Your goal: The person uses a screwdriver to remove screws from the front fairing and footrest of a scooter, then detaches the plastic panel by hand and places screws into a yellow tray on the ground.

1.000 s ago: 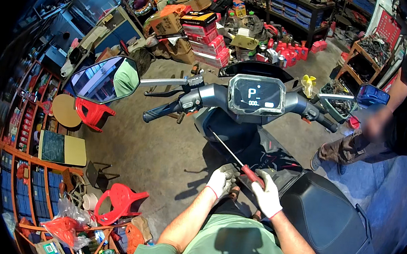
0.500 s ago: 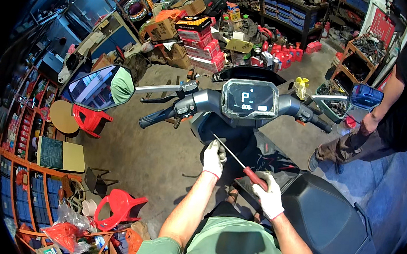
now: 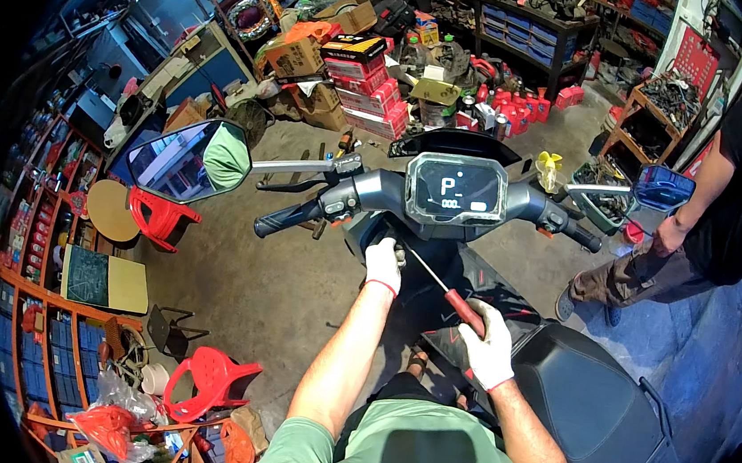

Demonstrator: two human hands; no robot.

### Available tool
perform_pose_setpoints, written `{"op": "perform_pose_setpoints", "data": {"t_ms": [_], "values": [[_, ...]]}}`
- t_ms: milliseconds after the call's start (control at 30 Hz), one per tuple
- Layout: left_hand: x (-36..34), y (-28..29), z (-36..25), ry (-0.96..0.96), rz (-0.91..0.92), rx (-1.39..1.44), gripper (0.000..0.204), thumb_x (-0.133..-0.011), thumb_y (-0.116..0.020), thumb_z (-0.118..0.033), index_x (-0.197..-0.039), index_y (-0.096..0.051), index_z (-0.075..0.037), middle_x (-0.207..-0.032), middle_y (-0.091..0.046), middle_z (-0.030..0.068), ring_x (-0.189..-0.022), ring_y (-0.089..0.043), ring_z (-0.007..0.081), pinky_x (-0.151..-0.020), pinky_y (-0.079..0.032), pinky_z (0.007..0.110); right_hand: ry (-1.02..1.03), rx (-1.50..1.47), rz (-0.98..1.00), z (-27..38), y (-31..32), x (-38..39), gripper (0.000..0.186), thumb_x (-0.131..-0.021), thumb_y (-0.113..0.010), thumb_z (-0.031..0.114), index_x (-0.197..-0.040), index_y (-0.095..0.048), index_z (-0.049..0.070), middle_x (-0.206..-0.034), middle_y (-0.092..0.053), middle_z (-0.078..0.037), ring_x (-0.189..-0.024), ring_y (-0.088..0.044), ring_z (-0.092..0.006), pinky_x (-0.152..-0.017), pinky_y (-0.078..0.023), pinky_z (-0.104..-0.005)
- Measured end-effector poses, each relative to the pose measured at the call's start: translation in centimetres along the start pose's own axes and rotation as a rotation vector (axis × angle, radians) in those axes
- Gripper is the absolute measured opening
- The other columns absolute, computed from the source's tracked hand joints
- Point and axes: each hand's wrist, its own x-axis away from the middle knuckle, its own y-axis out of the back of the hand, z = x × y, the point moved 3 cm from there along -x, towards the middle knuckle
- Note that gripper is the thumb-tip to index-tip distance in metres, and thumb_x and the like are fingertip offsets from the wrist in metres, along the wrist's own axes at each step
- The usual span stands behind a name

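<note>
My right hand (image 3: 492,348), in a white glove, is closed round the red handle of a long screwdriver (image 3: 463,310). Its thin metal shaft slants up and left toward the scooter's dark front inner panel (image 3: 433,264). Close to the shaft's far end, my gloved left hand (image 3: 384,266) has its fingers curled against the panel below the handlebar. What those fingers hold, if anything, is hidden, and so is the screwdriver's tip. Above both hands sits the lit display (image 3: 455,189) in its clear cover. The black seat (image 3: 592,391) lies right of my right hand.
A person in dark clothes (image 3: 741,191) stands at the right beside the scooter. The left mirror (image 3: 189,159) and left grip (image 3: 287,217) stick out. Red plastic chairs (image 3: 212,383) and orange-framed shelves (image 3: 52,299) line the left. Boxes (image 3: 370,98) and red bottles (image 3: 516,112) crowd the back.
My left hand has moved up and slightly left, against the panel. The screwdriver has moved up with my right hand, its shaft now reaching toward the panel.
</note>
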Motion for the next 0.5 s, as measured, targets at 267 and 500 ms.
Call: {"op": "perform_pose_setpoints", "data": {"t_ms": [267,500], "values": [[-0.45,0.45,0.33,0.02,-0.051,-0.074,0.026,-0.09,-0.057,-0.017,-0.067,-0.056,-0.004,-0.053,-0.048,0.0022,-0.042,-0.041,0.0122,-0.044,-0.033,0.029,0.046,0.031,-0.014,-0.43,-0.14,-0.39,0.047,-0.08,-0.07,0.015,-0.125,-0.059,0.007,-0.112,-0.062,-0.016,-0.105,-0.061,-0.0327,-0.093,-0.048,-0.0396],[-0.47,0.76,1.09,-0.01,-0.043,-0.024,0.026,-0.09,-0.055,-0.015,-0.067,-0.056,-0.004,-0.054,-0.048,0.0026,-0.042,-0.042,0.0122,-0.045,-0.034,0.029,-0.006,-0.006,0.002,-0.94,-0.35,-0.14,0.046,-0.081,-0.069,0.014,-0.125,-0.059,0.007,-0.113,-0.063,-0.015,-0.105,-0.062,-0.0316,-0.094,-0.048,-0.0391]]}}
